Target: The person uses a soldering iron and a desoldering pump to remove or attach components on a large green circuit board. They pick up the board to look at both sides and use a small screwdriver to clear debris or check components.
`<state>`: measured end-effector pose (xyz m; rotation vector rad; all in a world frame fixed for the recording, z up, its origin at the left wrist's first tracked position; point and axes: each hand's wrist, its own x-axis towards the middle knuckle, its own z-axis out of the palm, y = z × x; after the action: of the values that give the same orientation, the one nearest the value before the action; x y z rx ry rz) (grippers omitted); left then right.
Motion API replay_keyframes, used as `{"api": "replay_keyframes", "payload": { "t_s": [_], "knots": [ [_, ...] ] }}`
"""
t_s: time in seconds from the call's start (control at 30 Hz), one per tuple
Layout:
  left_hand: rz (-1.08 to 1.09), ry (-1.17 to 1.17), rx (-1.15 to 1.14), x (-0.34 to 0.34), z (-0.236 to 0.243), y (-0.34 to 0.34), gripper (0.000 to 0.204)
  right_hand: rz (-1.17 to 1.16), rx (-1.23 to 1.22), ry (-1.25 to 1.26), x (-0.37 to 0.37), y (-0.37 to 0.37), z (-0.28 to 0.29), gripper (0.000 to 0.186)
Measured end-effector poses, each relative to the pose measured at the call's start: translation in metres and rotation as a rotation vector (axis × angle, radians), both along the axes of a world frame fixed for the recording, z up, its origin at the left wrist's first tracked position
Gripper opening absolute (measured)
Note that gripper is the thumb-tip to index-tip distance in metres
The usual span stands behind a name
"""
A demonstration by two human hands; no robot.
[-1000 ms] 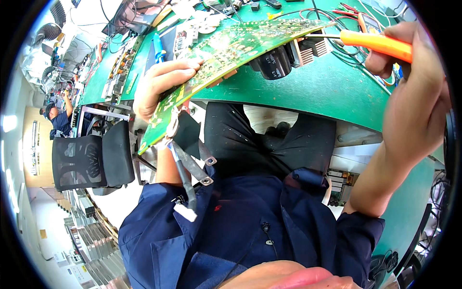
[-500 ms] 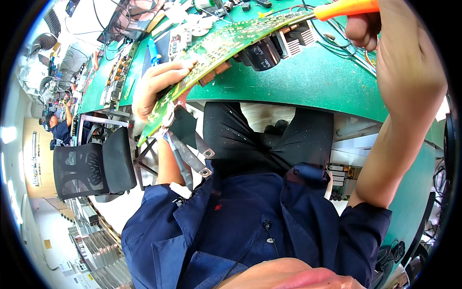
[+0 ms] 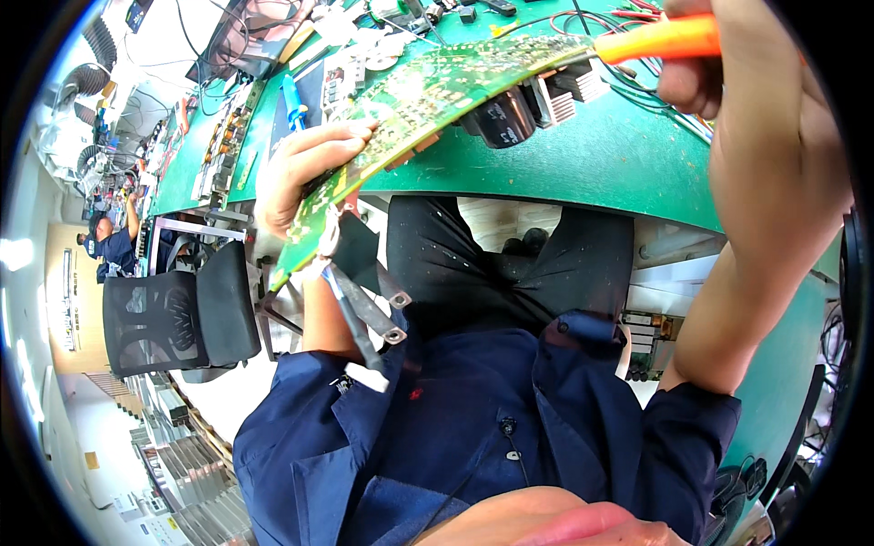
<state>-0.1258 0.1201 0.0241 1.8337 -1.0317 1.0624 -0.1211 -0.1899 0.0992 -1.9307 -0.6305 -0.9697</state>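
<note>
My left hand is closed on the near left end of a green circuit board, fingers on its solder side and thumb hidden behind. The board is held tilted above the bench front. A black cylindrical capacitor and a finned metal heat sink stick out from its underside. From its near end hang dark sleeved leads with metal lugs. My right hand grips an orange-handled tool, whose thin metal shaft meets the board's far right end. Its exact kind cannot be made out.
The green bench carries a blue tool, a long populated board, loose wires and small parts at the back. To the left stands a black mesh chair. Farther left, another person sits at a bench.
The board has shifted slightly to the right, its near end rising a little, with my left hand moving along. The hanging leads have swung right. My right hand still holds the orange tool.
</note>
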Motion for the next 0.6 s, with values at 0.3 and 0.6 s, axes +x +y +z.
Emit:
{"api": "replay_keyframes", "payload": {
  "t_s": [0.3,0.6],
  "knots": [
    [0.001,-0.035,0.101,-0.017,-0.024,-0.036,0.017,0.099,0.313,-0.093,-0.035,-0.010,-0.076,0.031],
    [-0.010,0.079,0.260,-0.037,-0.062,-0.058,0.020,0.126,0.409,0.089,-0.062,-0.038,-0.161,0.028]
  ]
}}
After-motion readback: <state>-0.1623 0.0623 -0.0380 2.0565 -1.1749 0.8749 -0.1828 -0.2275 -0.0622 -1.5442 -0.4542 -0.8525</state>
